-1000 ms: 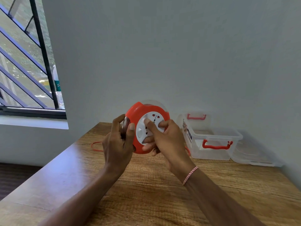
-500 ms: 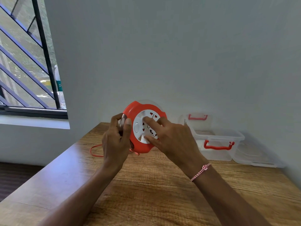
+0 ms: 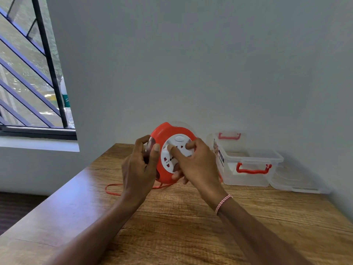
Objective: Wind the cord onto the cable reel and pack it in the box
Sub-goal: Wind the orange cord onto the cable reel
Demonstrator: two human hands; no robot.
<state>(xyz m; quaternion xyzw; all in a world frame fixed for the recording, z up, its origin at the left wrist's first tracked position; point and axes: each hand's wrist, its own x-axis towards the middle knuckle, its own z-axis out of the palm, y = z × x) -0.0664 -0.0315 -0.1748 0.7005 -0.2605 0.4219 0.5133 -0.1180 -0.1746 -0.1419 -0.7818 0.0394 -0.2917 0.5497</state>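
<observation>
Left hand [image 3: 138, 169] grasps cable reel [image 3: 168, 138] by its left edge; right hand [image 3: 198, 165] pinches its white hub. Loose cord [image 3: 112, 190] trails on table [image 3: 172, 217]; box [image 3: 246, 165] right.

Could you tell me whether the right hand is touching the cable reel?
Touching: the head view shows the right hand pressing fingertips onto the cable reel front.

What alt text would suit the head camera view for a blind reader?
A person's left hand grips the rim of an orange cable reel above a wooden table while the right hand holds its white socket face. Loose orange cord trails beneath; a clear box with red handles stands at right.
</observation>
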